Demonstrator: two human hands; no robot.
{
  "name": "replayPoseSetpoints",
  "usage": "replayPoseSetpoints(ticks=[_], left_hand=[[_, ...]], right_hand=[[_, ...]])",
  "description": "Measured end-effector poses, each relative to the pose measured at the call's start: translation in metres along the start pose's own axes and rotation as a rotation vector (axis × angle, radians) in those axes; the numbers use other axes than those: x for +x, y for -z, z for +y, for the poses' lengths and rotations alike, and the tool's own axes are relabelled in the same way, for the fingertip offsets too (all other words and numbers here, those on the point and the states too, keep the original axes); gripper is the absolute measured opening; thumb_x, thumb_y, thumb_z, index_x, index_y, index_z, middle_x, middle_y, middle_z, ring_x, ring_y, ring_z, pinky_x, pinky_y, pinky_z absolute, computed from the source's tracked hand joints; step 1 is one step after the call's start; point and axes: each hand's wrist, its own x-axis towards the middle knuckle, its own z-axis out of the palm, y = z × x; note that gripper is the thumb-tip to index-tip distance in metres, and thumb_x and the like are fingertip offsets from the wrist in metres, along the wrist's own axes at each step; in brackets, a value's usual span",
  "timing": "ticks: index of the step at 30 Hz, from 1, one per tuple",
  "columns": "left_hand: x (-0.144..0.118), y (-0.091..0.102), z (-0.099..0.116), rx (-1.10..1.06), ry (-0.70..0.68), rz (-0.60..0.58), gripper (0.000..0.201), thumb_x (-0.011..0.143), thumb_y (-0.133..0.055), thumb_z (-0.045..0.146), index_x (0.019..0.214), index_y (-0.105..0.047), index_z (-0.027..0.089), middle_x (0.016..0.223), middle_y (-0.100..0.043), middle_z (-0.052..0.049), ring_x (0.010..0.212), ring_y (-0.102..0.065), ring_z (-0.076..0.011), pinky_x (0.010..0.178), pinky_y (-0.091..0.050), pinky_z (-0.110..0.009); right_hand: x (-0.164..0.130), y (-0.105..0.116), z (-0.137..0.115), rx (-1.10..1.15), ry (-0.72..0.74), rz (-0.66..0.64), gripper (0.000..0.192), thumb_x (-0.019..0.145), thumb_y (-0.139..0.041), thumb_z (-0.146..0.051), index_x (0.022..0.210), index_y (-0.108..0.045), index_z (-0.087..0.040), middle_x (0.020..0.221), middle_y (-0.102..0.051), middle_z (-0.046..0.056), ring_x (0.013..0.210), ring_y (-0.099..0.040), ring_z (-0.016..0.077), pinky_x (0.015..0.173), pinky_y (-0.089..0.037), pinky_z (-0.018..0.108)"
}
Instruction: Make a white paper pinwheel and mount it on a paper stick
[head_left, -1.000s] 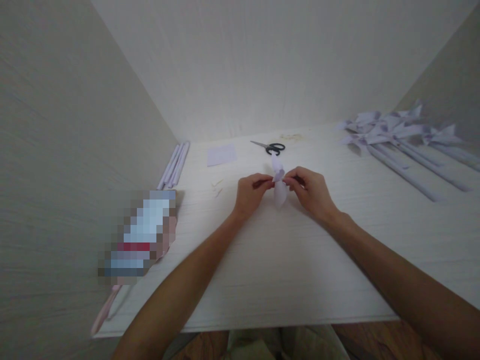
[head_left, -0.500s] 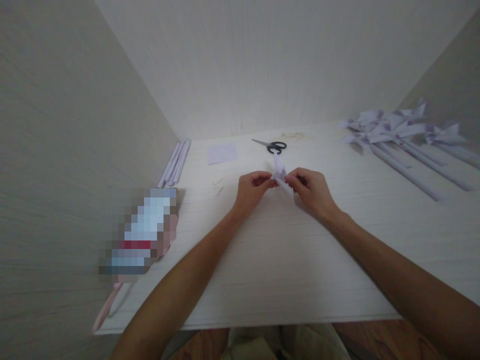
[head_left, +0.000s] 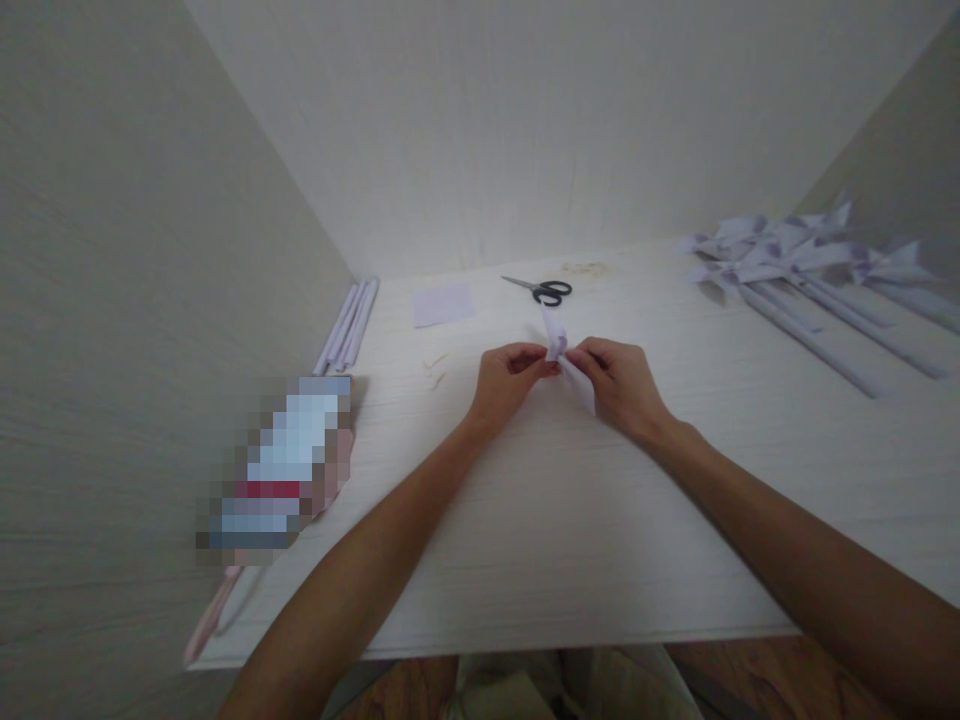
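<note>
My only view comes from the head camera, looking forward and down from close above the near edge of the bench [head_left: 525, 560], across it toward the back wall [head_left: 525, 130] and side walls

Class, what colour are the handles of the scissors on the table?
Black, on the scissors, seen in the head view.

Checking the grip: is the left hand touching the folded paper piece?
Touching: the head view shows left hand fingertips pinching the folded paper piece.
</note>
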Motion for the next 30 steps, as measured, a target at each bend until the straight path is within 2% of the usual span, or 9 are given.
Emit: replayPoseSetpoints(ticks=[6,11,15,21,30], left_hand=[[0.001,-0.0005,-0.0008,-0.003,-0.003,0.035,0.009,0.056,-0.066,0.02,0.063,-0.064,0.014,0.06,-0.064,0.0,0.057,-0.057,-0.0098,0.064,-0.047,-0.026],[0.0007,-0.0022,-0.0013,-0.083,-0.005,0.052,0.005,0.056,-0.065,0.016,0.06,-0.063,0.014,0.058,-0.063,0.001,0.055,-0.056,-0.0082,0.062,-0.047,-0.024],[0.0005,-0.0021,-0.0019,-0.104,0.005,0.071,0.005,0.056,-0.065,0.016,0.061,-0.063,0.014,0.059,-0.063,0.001,0.055,-0.056,-0.0082,0.062,-0.047,-0.025],[-0.001,-0.0022,0.0004,-0.112,0.032,0.053,0.01,0.057,-0.065,0.019,0.063,-0.063,0.013,0.059,-0.063,0.0,0.058,-0.059,-0.0103,0.066,-0.047,-0.028],[-0.0023,-0.0027,-0.0003,-0.068,0.059,0.03,0.005,0.057,-0.064,0.015,0.061,-0.062,0.013,0.055,-0.062,0.001,0.054,-0.057,-0.0091,0.062,-0.046,-0.025]], right_hand=[[0.001,0.0029,-0.0017,0.11,-0.036,-0.003,0.016,0.075,-0.051,-0.025,0.064,-0.058,-0.015,0.059,-0.057,0.002,0.053,-0.049,0.0116,0.05,-0.036,0.023],[0.0014,0.0059,0.0019,0.169,-0.026,-0.043,0.012,0.075,-0.05,-0.024,0.073,-0.058,-0.015,0.067,-0.06,0.003,0.06,-0.053,0.0135,0.054,-0.04,0.025],[0.0006,0.0047,0.0052,0.205,-0.018,-0.02,0.011,0.074,-0.052,-0.025,0.075,-0.058,-0.015,0.068,-0.06,0.003,0.06,-0.054,0.0134,0.054,-0.04,0.025],[0.0006,0.0037,0.0067,0.164,0.019,0.016,0.01,0.074,-0.053,-0.023,0.069,-0.058,-0.016,0.064,-0.059,0.002,0.058,-0.052,0.0124,0.053,-0.038,0.024],[0.0005,0.004,0.0034,0.103,0.033,-0.057,0.015,0.069,-0.049,-0.015,0.055,-0.052,-0.016,0.052,-0.051,-0.001,0.05,-0.045,0.0101,0.048,-0.032,0.023]])
